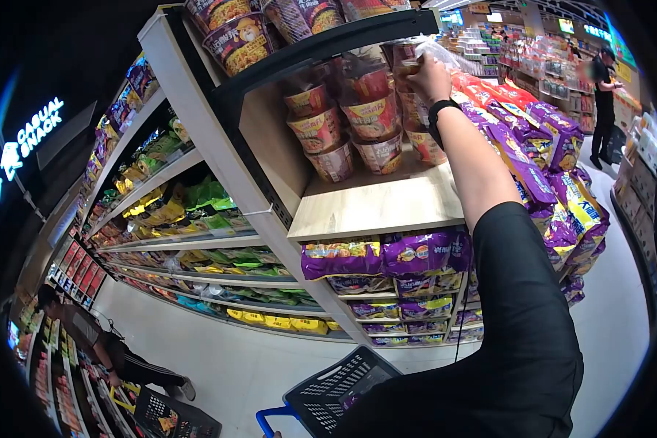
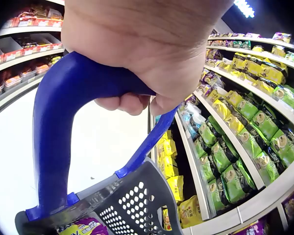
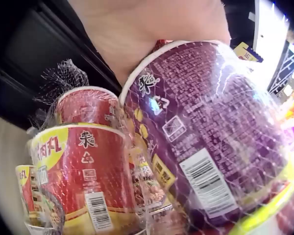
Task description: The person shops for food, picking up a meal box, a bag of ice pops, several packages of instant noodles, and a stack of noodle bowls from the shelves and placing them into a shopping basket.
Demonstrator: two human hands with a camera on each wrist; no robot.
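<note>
At one o'clock, above a pale wooden shelf (image 1: 379, 204), the right hand (image 1: 432, 80) clamps a netted purple cup (image 3: 186, 117) while left fingers (image 2: 130, 104) wrap a blue handle (image 2: 51, 127) over white store floor (image 1: 233, 365).

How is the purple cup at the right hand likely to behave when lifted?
The purple cup probably keeps its shape, since its rim and wall look smooth and firm. The mesh around it would likely flex, being thin netting, so lifting by that alone might let the cup swing. Its round wall suggests it could roll if laid sideways.
</note>
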